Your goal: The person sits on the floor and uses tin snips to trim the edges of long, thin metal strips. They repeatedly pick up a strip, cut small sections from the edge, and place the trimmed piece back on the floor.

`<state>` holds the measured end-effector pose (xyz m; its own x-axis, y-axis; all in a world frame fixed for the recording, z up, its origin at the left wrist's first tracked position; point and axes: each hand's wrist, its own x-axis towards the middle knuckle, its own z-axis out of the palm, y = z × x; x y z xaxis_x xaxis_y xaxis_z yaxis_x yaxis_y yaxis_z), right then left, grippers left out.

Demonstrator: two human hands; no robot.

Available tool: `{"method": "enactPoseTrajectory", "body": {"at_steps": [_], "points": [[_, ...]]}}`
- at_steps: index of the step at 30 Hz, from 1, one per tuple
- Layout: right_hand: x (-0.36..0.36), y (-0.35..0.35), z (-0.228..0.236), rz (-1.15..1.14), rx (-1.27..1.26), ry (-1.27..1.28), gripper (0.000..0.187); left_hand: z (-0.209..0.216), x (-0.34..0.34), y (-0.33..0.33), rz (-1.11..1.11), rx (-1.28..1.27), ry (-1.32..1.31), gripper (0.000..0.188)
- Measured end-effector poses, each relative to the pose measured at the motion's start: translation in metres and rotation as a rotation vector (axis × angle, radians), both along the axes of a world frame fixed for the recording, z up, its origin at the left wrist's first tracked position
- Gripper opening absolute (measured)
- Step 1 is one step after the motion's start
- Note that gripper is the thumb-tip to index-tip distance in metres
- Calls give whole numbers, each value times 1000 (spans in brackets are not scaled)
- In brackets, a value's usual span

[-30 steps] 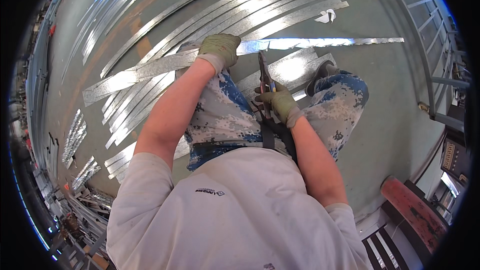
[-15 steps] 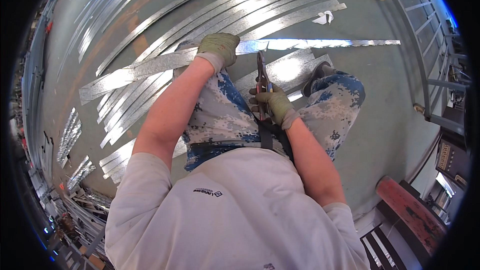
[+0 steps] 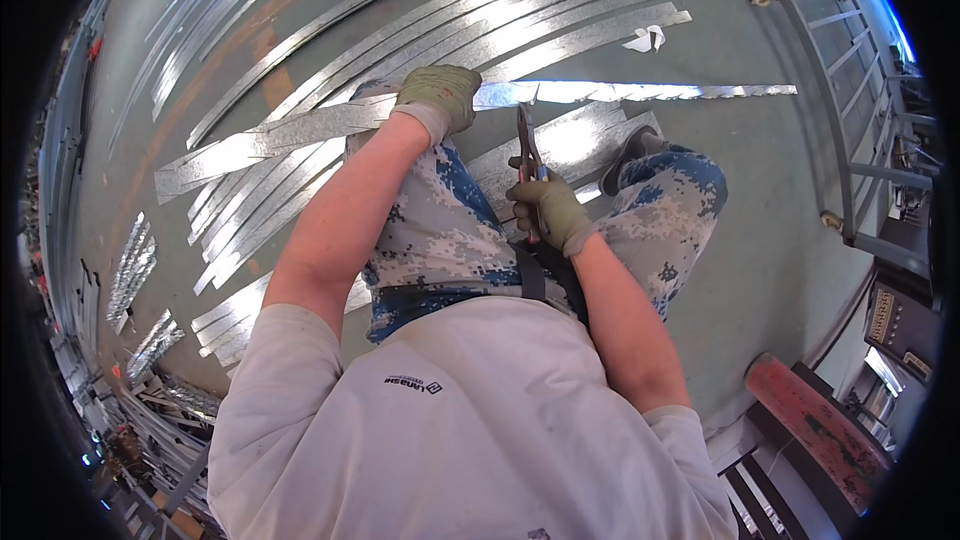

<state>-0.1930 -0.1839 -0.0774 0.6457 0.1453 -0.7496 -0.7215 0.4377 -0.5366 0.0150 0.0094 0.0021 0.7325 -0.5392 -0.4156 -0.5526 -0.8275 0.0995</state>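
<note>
My left hand [image 3: 443, 98], in a green work glove, is wrapped round a long shiny metal strip [image 3: 325, 124] that lies across my left thigh. The strip reaches left over other strips and right past my hand. A row of small cuts or folds marks its right part. My right hand [image 3: 550, 208], gloved too, grips tin snips [image 3: 527, 140] with dark jaws and reddish and blue handles. The jaws point away from me, with their tip just at the near edge of the strip, beside an upright sliver of metal. Whether the blades touch the strip, I cannot tell.
Several flat metal strips [image 3: 480, 18] lie fanned on the floor ahead, with wider pieces [image 3: 572, 138] between my legs. A white scrap [image 3: 645, 38] rests farther right. A grey wheeled frame [image 3: 842, 105] stands at the right, a red cylinder [image 3: 812, 425] at lower right.
The fingers of my right hand have closed further round the snips, whose handles are nearer together. My left hand and the strip have hardly moved.
</note>
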Motion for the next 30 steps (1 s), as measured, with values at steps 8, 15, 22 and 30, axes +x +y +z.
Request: {"method": "enactPoseTrajectory", "body": {"at_steps": [8, 15, 22, 30], "points": [[12, 11, 3, 633, -1211, -115, 52, -1, -1, -3, -2, 1, 6, 44], [32, 7, 69, 841, -1410, 43, 51, -11, 3, -8, -13, 17, 6, 39], [37, -5, 50, 801, -1337, 1, 66, -5, -5, -9, -42, 45, -85, 37], [40, -7, 54, 789, -1336, 16, 67, 14, -9, 15, 14, 158, -141, 38]]}}
